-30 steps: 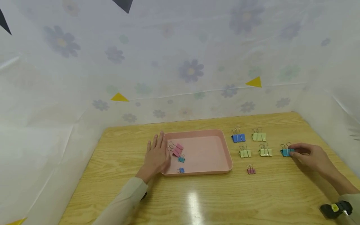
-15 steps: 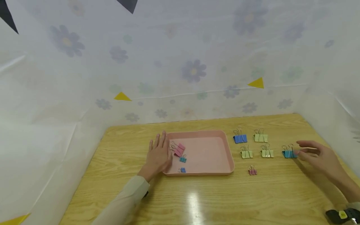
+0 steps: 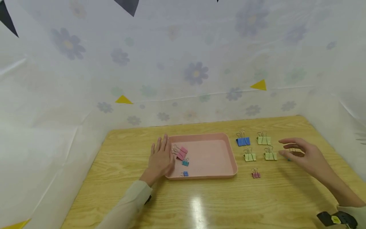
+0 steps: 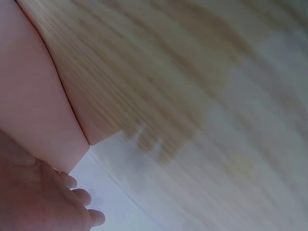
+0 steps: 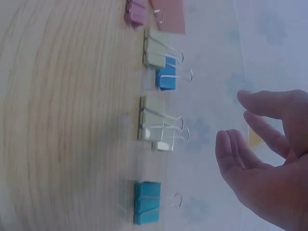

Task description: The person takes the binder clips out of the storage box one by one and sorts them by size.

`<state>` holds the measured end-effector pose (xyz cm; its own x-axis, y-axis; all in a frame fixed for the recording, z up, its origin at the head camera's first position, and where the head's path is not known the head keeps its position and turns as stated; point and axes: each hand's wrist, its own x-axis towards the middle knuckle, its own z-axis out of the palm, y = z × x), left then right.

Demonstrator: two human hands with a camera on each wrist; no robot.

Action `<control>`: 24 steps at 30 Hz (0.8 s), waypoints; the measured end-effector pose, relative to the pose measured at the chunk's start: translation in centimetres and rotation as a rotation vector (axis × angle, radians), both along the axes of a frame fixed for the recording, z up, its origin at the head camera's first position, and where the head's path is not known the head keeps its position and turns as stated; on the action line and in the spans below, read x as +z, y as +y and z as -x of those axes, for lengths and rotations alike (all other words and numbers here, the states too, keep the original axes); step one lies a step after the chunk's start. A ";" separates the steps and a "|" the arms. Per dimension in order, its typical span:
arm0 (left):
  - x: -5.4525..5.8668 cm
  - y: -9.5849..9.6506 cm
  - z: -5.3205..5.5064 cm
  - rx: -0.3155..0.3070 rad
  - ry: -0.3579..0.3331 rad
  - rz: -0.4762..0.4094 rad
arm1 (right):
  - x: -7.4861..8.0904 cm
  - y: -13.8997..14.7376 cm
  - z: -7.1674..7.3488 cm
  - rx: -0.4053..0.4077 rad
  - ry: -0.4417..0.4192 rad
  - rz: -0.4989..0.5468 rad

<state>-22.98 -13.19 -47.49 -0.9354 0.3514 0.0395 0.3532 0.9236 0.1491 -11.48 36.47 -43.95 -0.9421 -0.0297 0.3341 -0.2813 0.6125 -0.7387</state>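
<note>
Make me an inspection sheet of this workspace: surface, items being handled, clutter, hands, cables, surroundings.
Surface: wood-grain table, with a bright reflection toward the front.
Items, in tray: pink tray holds a larger pink clip, a small teal clip and a small blue clip.
Items, on table: three light green clips, one blue clip, one small pink clip, one larger teal clip.
Clutter: nothing seen.
Left hand: lies along the tray's left edge, fingers straight.
Right hand: raised, holding nothing, partly hiding the larger teal clip in the head view.
Cables: nothing seen.
Surroundings: flower-print sheeting behind, yellow triangles on it.
</note>
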 end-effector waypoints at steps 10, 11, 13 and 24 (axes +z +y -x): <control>0.0 0.1 0.2 -0.005 -0.017 -0.046 | 1.1 -5.8 1.2 0.137 0.036 0.046; -0.1 0.1 0.2 -0.006 -0.018 -0.051 | 1.1 -6.3 1.3 0.145 0.038 0.054; -0.2 0.0 0.3 -0.008 -0.019 -0.064 | 1.2 -7.2 1.7 0.155 0.038 0.061; 0.6 -0.8 0.5 -0.028 -0.058 -0.062 | 0.7 -12.4 4.1 0.265 0.026 0.185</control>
<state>-23.43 -13.95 -46.90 -0.9267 0.3758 0.0079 0.3677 0.9020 0.2263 -15.63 24.04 -43.21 -0.9008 -0.2090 0.3806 -0.4332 0.3716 -0.8211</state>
